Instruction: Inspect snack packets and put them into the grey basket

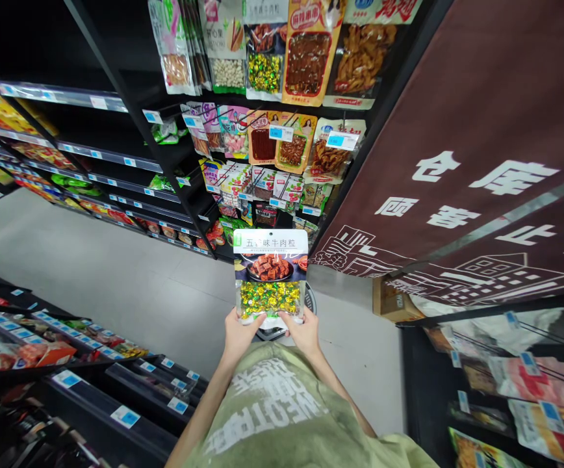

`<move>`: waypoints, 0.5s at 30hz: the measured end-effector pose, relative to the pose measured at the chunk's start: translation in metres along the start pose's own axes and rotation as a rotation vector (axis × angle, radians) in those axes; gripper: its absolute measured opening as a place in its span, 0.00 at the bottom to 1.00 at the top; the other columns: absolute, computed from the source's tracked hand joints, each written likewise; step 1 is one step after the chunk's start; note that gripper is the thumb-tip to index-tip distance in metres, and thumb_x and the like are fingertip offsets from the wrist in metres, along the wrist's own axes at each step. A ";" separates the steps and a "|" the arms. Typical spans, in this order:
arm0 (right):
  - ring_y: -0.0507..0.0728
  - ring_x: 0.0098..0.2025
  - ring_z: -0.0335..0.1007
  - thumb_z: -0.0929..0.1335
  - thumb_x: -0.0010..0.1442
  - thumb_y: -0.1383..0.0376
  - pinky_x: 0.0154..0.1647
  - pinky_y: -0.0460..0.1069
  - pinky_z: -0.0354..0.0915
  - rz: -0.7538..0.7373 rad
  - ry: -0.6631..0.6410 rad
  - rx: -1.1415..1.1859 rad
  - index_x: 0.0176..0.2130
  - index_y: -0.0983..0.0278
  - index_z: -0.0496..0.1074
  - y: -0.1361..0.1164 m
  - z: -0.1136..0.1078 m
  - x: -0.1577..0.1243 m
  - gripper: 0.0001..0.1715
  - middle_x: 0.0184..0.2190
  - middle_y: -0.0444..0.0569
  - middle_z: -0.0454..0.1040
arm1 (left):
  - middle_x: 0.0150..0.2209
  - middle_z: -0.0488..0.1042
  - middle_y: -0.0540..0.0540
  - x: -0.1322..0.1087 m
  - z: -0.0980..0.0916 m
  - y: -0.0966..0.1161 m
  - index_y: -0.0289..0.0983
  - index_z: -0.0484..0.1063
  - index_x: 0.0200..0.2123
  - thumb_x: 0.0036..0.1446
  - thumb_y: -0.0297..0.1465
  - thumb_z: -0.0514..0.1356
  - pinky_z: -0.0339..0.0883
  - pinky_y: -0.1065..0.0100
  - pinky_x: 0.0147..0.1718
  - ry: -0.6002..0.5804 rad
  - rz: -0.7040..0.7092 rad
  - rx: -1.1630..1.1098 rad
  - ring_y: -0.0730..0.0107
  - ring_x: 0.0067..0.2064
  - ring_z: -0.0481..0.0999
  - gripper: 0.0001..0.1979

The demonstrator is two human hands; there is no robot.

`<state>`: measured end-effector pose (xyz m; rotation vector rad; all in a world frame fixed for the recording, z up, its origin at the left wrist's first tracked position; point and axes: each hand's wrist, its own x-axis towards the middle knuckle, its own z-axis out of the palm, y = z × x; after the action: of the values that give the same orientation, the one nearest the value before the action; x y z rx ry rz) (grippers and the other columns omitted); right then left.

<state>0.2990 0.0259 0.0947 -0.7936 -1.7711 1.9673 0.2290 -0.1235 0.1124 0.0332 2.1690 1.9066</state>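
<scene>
A bag of beef cubes is held upright in front of my body. Its white top carries printed characters, a picture of beef on a dark plate sits below, and gold and green wrapped pieces show in its clear window. My left hand grips the lower left corner, thumb on the front. On the lower right corner, my right hand pinches the bag the same way. The fingers of both hands are mostly hidden behind it. A matching beef bag hangs on the rack ahead, in the top row.
Hanging snack bags fill the rack ahead, with price tags on the hooks. Dark shelves run along the left. A brown printed curtain hangs at right, with a cardboard box beneath. Grey floor lies between.
</scene>
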 end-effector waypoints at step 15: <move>0.50 0.13 0.63 0.77 0.47 0.51 0.11 0.45 0.62 0.002 0.000 -0.002 0.32 0.66 0.72 0.002 -0.001 0.001 0.23 0.22 0.44 0.75 | 0.39 0.81 0.43 0.006 -0.003 -0.001 0.34 0.72 0.44 0.44 0.38 0.71 0.73 0.66 0.38 -0.079 0.056 0.010 0.63 0.38 0.80 0.25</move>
<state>0.2991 0.0266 0.0923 -0.7967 -1.7731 1.9667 0.2231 -0.1258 0.1108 0.1701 2.1472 1.8916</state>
